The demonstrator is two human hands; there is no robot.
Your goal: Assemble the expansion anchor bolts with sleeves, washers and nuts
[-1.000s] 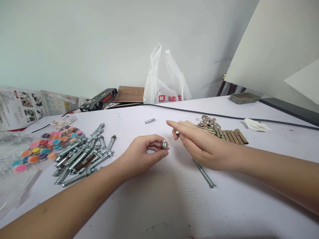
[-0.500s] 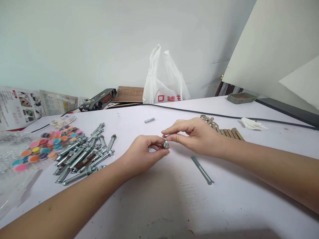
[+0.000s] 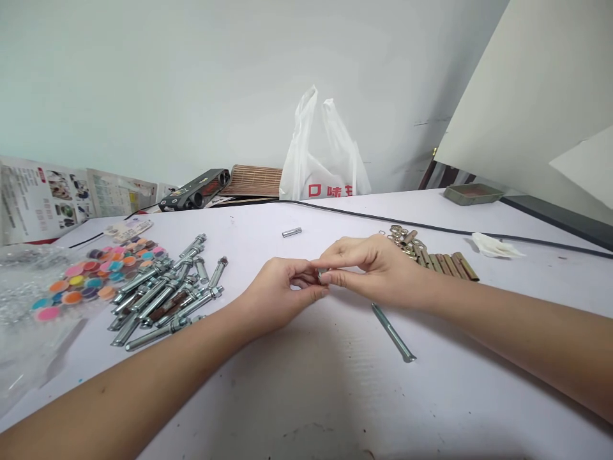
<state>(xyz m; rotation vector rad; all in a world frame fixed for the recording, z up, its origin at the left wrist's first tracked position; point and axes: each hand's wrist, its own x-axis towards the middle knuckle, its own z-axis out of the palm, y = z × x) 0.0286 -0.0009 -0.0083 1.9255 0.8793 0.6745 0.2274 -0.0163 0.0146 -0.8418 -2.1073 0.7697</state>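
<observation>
My left hand (image 3: pixel 282 292) and my right hand (image 3: pixel 371 268) meet at the middle of the table. Between their pinched fingertips is a small silvery metal piece (image 3: pixel 320 273), mostly hidden, perhaps a nut. Just below my right hand, a long threaded stud (image 3: pixel 394 333) with a flared end lies alone on the tabletop. Beyond the hands, a short metal sleeve (image 3: pixel 292 232) rests on its side. To the left of my left hand spreads a pile of expansion bolts (image 3: pixel 163 294), some with nuts and one with a rusty brown sleeve.
Brass-coloured sleeves (image 3: pixel 450 265) and loose washers (image 3: pixel 400 235) lie beyond my right forearm. At left are colourful discs (image 3: pixel 86 281) beside clear plastic packaging (image 3: pixel 33 319). A black cable (image 3: pixel 345 214), a white bag (image 3: pixel 325 172), a crumpled tissue (image 3: pixel 495 245) and a shallow tray (image 3: pixel 474 193) stand farther back.
My right fingers have closed down over the small metal piece, which stood visible above the left fingertips before. The view has shifted slightly; the things on the table lie as before.
</observation>
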